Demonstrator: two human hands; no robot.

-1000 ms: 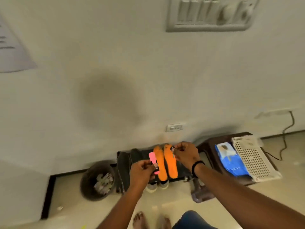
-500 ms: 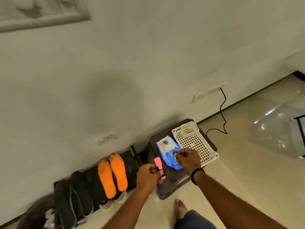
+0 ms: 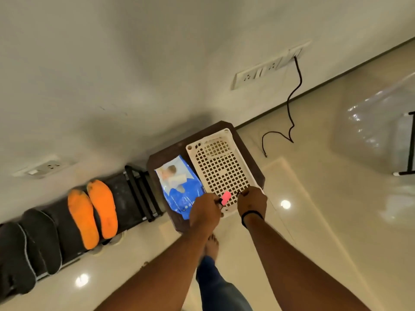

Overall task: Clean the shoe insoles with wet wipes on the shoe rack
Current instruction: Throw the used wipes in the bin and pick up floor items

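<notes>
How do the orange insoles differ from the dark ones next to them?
The orange insoles are bright, with dark smudges at their tips; the dark insoles are black or grey. The orange pair lies nearer the wipes pack, the dark pair farther left. Both pairs lie flat, side by side, on the shoe rack.

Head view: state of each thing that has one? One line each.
Orange insoles: side by side on the rack, out of shoes, smudged.
Wipes pack: flat on the brown stool, looks shut.
White basket: on the stool beside the pack; contents cannot be told.
Pink tag: held over the basket.
Left hand: pinching the pink tag's base.
Right hand: pinching something small and dark.
Black cable: plugged into the wall socket, other end loose on the floor.
</notes>
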